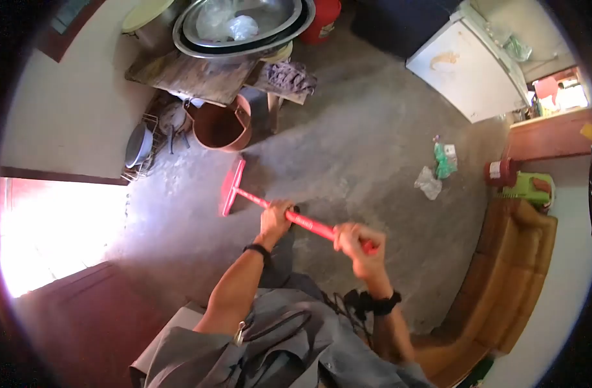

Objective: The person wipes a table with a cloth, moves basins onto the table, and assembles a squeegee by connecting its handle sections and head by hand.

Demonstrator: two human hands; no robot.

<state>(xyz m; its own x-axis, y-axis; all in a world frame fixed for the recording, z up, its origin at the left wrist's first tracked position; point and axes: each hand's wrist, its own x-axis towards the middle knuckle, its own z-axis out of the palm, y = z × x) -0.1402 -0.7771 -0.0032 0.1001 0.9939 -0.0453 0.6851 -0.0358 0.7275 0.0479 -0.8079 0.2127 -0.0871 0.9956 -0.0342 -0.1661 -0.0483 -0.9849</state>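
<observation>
A red long-handled broom (312,226) slants across the middle of the view. Its wide, straight head (233,185) is on the grey concrete floor to the left, somewhat blurred. My left hand (276,218) wraps round the lower part of the handle. Near the top end, my right hand (362,246) is closed on the same handle, with the red tip showing beside its fingers. Both wrists wear dark bands. Beyond the broom head stands a brown bucket (222,129), apart from it.
Metal basins (244,45) rest on a wooden bench (186,74); pots and a wire rack (141,152) are beside it. Crumpled plastic bags (429,183) lie on the floor at right. A white fridge (461,68), a brown sofa (503,271) and a bright doorway (57,226) border the room.
</observation>
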